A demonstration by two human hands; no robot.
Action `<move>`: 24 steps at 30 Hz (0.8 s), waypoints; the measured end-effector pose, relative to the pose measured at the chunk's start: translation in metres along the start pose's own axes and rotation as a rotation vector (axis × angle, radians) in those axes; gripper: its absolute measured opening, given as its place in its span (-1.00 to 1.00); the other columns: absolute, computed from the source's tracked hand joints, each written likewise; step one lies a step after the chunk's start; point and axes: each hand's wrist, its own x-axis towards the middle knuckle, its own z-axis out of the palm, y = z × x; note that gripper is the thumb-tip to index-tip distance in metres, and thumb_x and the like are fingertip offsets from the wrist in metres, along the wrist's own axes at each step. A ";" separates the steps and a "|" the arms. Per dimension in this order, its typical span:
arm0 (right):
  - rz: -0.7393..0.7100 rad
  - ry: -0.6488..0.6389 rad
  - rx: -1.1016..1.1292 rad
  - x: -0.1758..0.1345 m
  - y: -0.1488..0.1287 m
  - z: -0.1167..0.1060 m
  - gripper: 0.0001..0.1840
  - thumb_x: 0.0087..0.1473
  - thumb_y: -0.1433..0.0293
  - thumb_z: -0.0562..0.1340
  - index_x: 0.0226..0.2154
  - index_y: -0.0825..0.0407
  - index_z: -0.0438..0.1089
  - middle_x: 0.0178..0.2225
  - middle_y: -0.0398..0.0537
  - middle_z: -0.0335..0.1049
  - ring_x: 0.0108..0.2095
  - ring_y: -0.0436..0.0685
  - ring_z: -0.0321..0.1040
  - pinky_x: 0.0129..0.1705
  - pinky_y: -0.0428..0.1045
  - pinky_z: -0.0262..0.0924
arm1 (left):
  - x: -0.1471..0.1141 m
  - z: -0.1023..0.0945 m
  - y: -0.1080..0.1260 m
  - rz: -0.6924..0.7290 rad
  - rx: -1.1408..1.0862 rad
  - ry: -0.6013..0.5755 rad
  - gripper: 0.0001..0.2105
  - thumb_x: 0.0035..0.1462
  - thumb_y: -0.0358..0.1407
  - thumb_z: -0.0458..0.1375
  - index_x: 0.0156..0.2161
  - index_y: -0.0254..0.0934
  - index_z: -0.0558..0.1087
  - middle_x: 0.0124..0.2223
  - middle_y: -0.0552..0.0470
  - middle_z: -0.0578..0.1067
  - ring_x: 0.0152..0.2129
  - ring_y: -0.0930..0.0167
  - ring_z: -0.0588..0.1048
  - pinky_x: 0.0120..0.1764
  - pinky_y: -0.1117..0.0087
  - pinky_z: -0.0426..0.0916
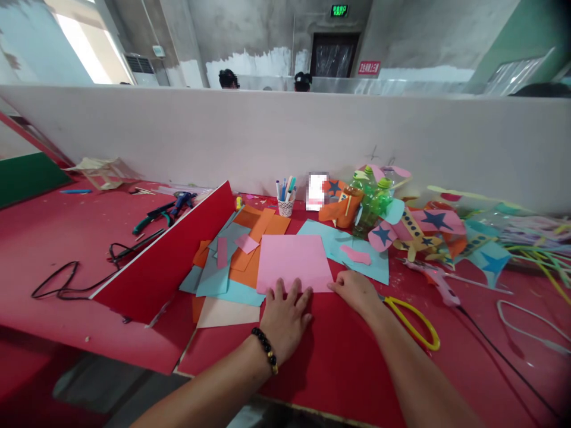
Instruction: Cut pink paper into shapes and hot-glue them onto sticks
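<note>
Pink sheet (pixel 292 258): flat, overlapping orange paper (pixel 245 276).
Left hand (pixel 286 316): spread wide on sheet's near edge.
Right hand (pixel 358 291): curled at near right corner; cannot tell if gripping.

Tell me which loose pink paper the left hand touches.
The large pink sheet: the left hand spreads over its near edge, the right hand is at its corner. The other loose pink pieces are small scraps, touched by neither.
</note>
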 end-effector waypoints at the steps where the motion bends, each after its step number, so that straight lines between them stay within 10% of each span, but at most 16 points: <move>1: 0.007 0.003 0.000 0.000 0.001 0.000 -0.73 0.02 0.18 0.21 -0.53 0.02 0.39 -0.46 -0.05 0.45 -0.42 0.09 0.34 -0.44 -0.06 -0.04 | 0.000 0.000 0.000 -0.001 -0.001 -0.001 -0.51 0.21 -0.10 -0.11 0.24 -0.02 0.06 0.26 -0.04 0.10 0.12 -0.02 0.02 -0.01 -0.09 0.08; 8: -0.037 0.111 0.006 -0.011 0.001 -0.002 -0.78 0.10 0.26 0.14 -0.44 0.03 0.38 -0.36 -0.03 0.43 -0.33 0.11 0.34 -0.30 -0.04 0.08 | 0.000 0.002 0.003 -0.015 -0.003 0.008 -0.52 0.21 -0.11 -0.11 0.24 -0.01 0.07 0.26 -0.03 0.11 0.13 -0.03 0.01 0.00 -0.11 0.06; 12: -0.352 0.289 0.067 -0.034 -0.023 0.002 -0.69 0.19 0.36 0.00 -0.15 0.09 0.38 -0.13 0.09 0.40 -0.09 0.16 0.29 -0.05 0.02 0.14 | 0.000 0.004 0.003 -0.028 0.001 0.010 -0.53 0.21 -0.11 -0.12 0.23 -0.02 0.10 0.26 -0.03 0.10 0.13 -0.05 0.01 -0.01 -0.12 0.06; 16: -0.610 0.119 0.058 -0.054 -0.047 0.024 -0.46 0.19 0.34 0.00 0.19 0.20 0.08 0.22 0.20 0.06 0.21 0.25 -0.03 0.19 0.14 -0.03 | -0.001 0.005 0.001 -0.004 0.020 -0.018 -0.49 0.20 -0.17 -0.09 0.26 -0.05 0.03 0.29 -0.03 0.05 0.15 -0.07 -0.01 0.00 -0.13 0.06; 24: -0.588 -0.014 0.036 -0.053 -0.021 0.047 -0.16 0.12 0.01 0.02 0.28 0.11 -0.22 0.32 0.13 -0.33 0.30 0.24 -0.39 0.26 0.21 -0.19 | 0.001 0.002 0.002 -0.017 0.015 -0.039 -0.54 0.21 -0.14 -0.10 0.22 -0.06 0.14 0.28 -0.05 0.09 0.15 -0.05 0.03 0.00 -0.17 0.07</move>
